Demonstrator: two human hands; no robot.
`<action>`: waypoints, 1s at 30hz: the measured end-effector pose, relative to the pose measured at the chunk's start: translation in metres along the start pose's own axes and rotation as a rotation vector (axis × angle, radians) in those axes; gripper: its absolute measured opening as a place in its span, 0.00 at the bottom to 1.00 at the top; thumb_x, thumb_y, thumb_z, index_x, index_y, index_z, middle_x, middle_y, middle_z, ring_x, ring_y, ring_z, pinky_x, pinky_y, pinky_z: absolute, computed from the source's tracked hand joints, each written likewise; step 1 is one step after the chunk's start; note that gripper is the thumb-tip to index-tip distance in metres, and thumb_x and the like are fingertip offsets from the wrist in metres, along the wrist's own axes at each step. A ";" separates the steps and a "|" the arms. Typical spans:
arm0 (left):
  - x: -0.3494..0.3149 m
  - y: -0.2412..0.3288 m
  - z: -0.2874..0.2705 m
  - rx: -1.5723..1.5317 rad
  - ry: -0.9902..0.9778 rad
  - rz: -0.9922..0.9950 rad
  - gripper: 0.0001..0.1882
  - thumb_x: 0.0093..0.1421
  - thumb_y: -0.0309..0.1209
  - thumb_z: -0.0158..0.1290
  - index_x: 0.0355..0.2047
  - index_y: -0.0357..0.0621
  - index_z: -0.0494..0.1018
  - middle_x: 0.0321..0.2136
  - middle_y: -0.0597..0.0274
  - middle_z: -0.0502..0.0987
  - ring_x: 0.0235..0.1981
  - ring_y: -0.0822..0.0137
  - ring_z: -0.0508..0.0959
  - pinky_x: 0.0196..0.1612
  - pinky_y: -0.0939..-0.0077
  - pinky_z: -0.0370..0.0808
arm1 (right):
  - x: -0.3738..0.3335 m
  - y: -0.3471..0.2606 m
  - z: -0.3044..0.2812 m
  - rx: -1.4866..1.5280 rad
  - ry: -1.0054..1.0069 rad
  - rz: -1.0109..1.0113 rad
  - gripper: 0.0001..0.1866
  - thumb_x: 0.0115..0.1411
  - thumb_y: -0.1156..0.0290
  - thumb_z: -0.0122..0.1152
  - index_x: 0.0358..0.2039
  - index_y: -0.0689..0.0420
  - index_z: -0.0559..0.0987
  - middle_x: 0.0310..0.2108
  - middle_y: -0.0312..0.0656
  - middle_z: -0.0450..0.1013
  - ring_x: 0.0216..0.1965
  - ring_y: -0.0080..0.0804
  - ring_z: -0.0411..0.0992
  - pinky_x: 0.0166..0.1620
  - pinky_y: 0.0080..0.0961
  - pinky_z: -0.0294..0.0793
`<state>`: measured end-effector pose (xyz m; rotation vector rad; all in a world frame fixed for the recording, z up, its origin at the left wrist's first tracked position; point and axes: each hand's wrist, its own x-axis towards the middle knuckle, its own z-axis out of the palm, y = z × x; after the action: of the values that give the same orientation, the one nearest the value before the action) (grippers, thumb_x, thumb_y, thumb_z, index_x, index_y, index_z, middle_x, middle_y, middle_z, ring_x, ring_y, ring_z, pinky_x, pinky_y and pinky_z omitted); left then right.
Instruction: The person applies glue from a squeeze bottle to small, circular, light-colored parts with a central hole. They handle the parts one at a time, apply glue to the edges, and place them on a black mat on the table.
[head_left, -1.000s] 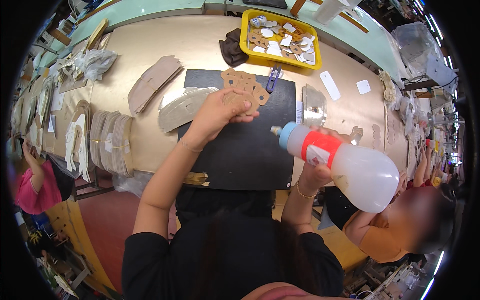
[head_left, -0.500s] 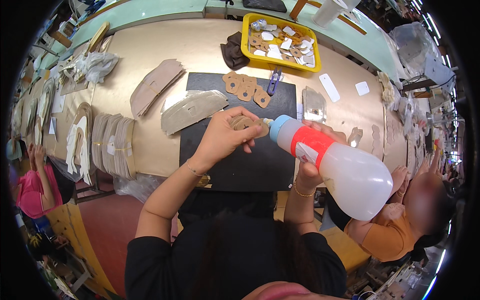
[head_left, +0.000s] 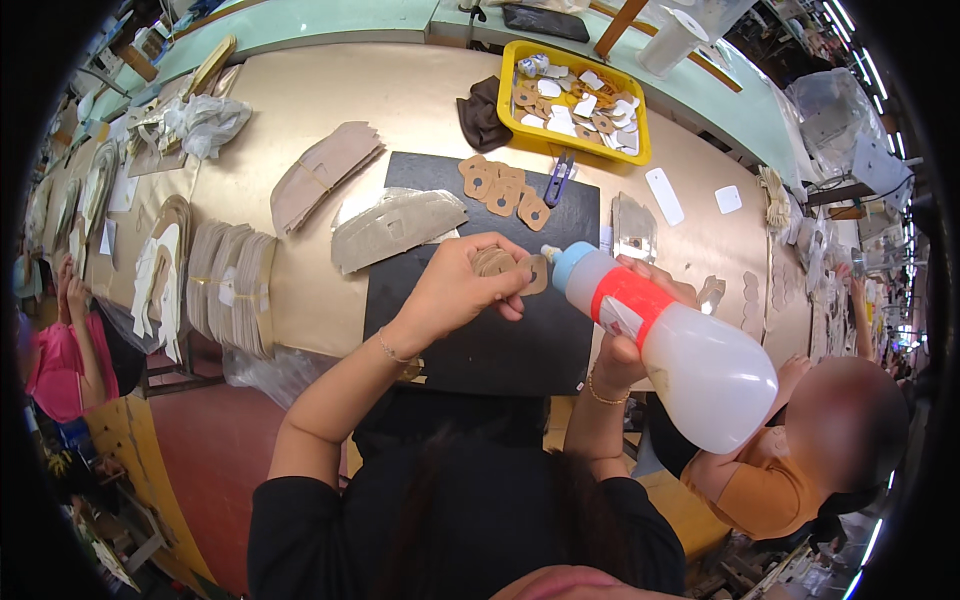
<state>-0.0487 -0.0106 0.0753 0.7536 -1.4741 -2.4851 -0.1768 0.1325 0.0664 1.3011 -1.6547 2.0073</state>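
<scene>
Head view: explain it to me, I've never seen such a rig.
There is no machine, only a person's two bare hands. A fisheye camera worn on the head looks down at them, bending straight edges. The left hand holds small flat brown pieces; the right hand grips a translucent white plastic bottle with a blue cap and red band, its nozzle close to those pieces. On the tan table, a black mat bears similar brown pieces, and beyond it sits a yellow rectangular tray.

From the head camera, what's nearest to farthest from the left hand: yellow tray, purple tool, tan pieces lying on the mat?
From the left hand:
1. Tan pieces, beyond it on the mat.
2. Purple tool, right of them at the mat's far edge.
3. Yellow tray, beyond the mat.
</scene>
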 end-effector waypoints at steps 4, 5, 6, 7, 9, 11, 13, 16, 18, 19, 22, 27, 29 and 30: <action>0.003 -0.002 -0.002 -0.024 0.028 0.013 0.10 0.57 0.26 0.55 0.36 0.33 0.71 0.21 0.61 0.74 0.20 0.74 0.76 0.23 0.81 0.77 | -0.001 -0.005 -0.004 0.124 -0.030 0.038 0.44 0.40 0.38 0.68 0.43 0.66 0.68 0.36 0.49 0.70 0.38 0.43 0.75 0.41 0.32 0.77; 0.003 -0.003 -0.003 -0.008 0.038 0.018 0.10 0.57 0.26 0.54 0.36 0.32 0.71 0.21 0.60 0.74 0.20 0.73 0.76 0.24 0.81 0.77 | -0.001 -0.007 -0.006 0.123 -0.059 0.026 0.44 0.40 0.38 0.68 0.43 0.66 0.68 0.35 0.49 0.70 0.38 0.42 0.75 0.41 0.32 0.77; 0.003 -0.003 -0.003 0.009 0.047 0.024 0.10 0.57 0.26 0.54 0.36 0.31 0.70 0.21 0.60 0.74 0.21 0.73 0.76 0.24 0.81 0.77 | -0.002 -0.009 -0.007 0.130 -0.056 0.063 0.43 0.40 0.38 0.68 0.42 0.66 0.69 0.35 0.48 0.70 0.38 0.42 0.75 0.40 0.32 0.77; 0.003 -0.003 -0.003 0.017 0.050 0.029 0.09 0.57 0.26 0.54 0.36 0.31 0.70 0.21 0.60 0.74 0.21 0.73 0.76 0.23 0.81 0.77 | -0.004 -0.010 -0.006 0.130 -0.053 0.083 0.43 0.40 0.38 0.68 0.42 0.66 0.69 0.35 0.48 0.70 0.37 0.42 0.75 0.40 0.32 0.77; 0.002 -0.003 -0.003 0.031 0.052 0.053 0.09 0.57 0.26 0.54 0.35 0.32 0.70 0.21 0.60 0.74 0.20 0.73 0.76 0.23 0.81 0.77 | -0.005 -0.012 -0.004 0.118 -0.052 0.106 0.42 0.41 0.39 0.68 0.41 0.65 0.70 0.35 0.48 0.70 0.37 0.42 0.74 0.40 0.32 0.77; 0.002 -0.002 -0.003 0.029 0.055 0.054 0.10 0.57 0.27 0.55 0.35 0.32 0.71 0.21 0.60 0.74 0.20 0.74 0.76 0.22 0.81 0.76 | -0.005 -0.011 -0.001 0.085 -0.061 0.105 0.41 0.41 0.40 0.68 0.40 0.65 0.70 0.35 0.47 0.70 0.37 0.41 0.74 0.40 0.32 0.76; 0.002 -0.001 -0.002 0.022 0.057 0.064 0.10 0.56 0.27 0.56 0.35 0.33 0.71 0.22 0.60 0.74 0.19 0.74 0.76 0.22 0.82 0.76 | -0.008 -0.011 0.003 0.110 -0.032 0.146 0.40 0.42 0.40 0.68 0.40 0.65 0.70 0.35 0.46 0.69 0.37 0.40 0.74 0.39 0.31 0.76; 0.002 -0.002 -0.003 0.013 0.056 0.066 0.10 0.57 0.27 0.56 0.35 0.33 0.71 0.22 0.60 0.74 0.19 0.73 0.76 0.22 0.82 0.76 | -0.010 -0.010 0.005 0.167 -0.008 0.195 0.39 0.41 0.42 0.70 0.40 0.64 0.70 0.35 0.44 0.67 0.36 0.37 0.73 0.39 0.32 0.77; 0.003 -0.004 -0.005 0.011 0.046 0.060 0.10 0.57 0.27 0.55 0.35 0.33 0.71 0.21 0.61 0.74 0.19 0.73 0.76 0.21 0.81 0.76 | -0.011 -0.009 0.003 0.226 0.002 0.224 0.39 0.41 0.43 0.71 0.39 0.64 0.70 0.34 0.43 0.66 0.35 0.35 0.72 0.40 0.32 0.77; 0.004 -0.005 -0.006 0.045 0.046 0.046 0.10 0.57 0.27 0.56 0.35 0.32 0.71 0.21 0.61 0.74 0.19 0.73 0.76 0.21 0.81 0.76 | -0.012 -0.010 0.002 0.258 0.007 0.237 0.38 0.40 0.44 0.72 0.39 0.64 0.70 0.34 0.42 0.66 0.35 0.34 0.72 0.40 0.32 0.77; 0.016 -0.008 -0.015 0.167 0.050 0.024 0.11 0.56 0.27 0.56 0.35 0.31 0.71 0.20 0.60 0.74 0.19 0.74 0.75 0.21 0.82 0.75 | -0.013 -0.009 -0.002 0.329 0.035 0.279 0.39 0.38 0.46 0.74 0.39 0.64 0.69 0.34 0.42 0.66 0.35 0.33 0.71 0.40 0.32 0.77; 0.067 0.000 -0.041 0.421 0.171 0.064 0.12 0.56 0.29 0.56 0.36 0.31 0.72 0.19 0.61 0.74 0.18 0.75 0.75 0.19 0.83 0.74 | -0.015 -0.008 -0.005 0.360 0.026 0.323 0.40 0.36 0.46 0.75 0.39 0.64 0.68 0.33 0.42 0.66 0.35 0.32 0.70 0.42 0.33 0.76; 0.084 0.007 -0.049 0.521 0.217 0.064 0.12 0.56 0.29 0.56 0.36 0.32 0.72 0.19 0.61 0.73 0.17 0.75 0.74 0.19 0.83 0.74 | -0.016 -0.008 -0.006 0.340 -0.004 0.296 0.41 0.36 0.46 0.75 0.40 0.64 0.68 0.33 0.43 0.66 0.35 0.32 0.70 0.42 0.34 0.76; 0.088 0.008 -0.051 0.573 0.239 0.065 0.12 0.56 0.29 0.56 0.36 0.32 0.72 0.18 0.62 0.73 0.17 0.75 0.74 0.19 0.83 0.74 | -0.016 -0.009 -0.007 0.347 0.009 0.310 0.40 0.36 0.46 0.74 0.40 0.64 0.68 0.33 0.43 0.66 0.35 0.32 0.70 0.42 0.34 0.76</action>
<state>-0.1000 -0.0878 0.0324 1.0219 -2.0879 -1.8434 -0.1652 0.1470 0.0607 1.1891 -1.6386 2.5722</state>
